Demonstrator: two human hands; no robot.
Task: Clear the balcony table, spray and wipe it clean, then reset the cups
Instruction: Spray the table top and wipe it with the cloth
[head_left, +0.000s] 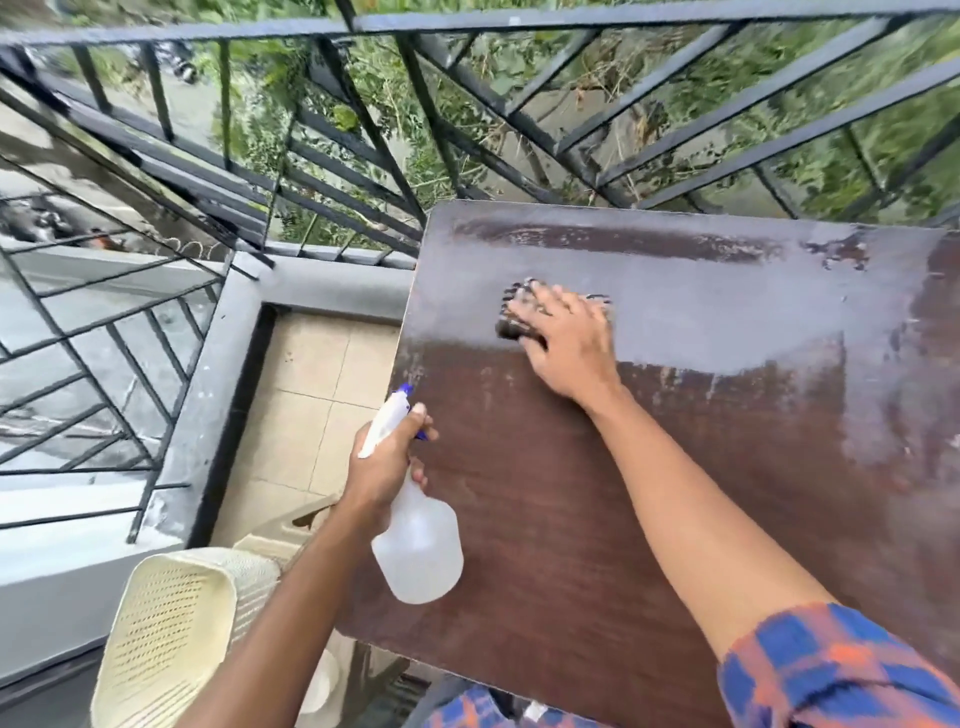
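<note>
Brown tabletop (597, 493) is glistening wet across its far half, where the right hand (566, 348) is pressing a dark cloth (511, 325) flat with spread fingers, while the left hand (382, 462) is gripping the spray bottle (418, 540) by its neck, seemingly ready for respraying.

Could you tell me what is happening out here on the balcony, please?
A person is cleaning the brown table. The right hand presses a dark cloth flat on the far part of the top, where a pale film lies. The left hand grips a translucent spray bottle at the table's left edge.
</note>
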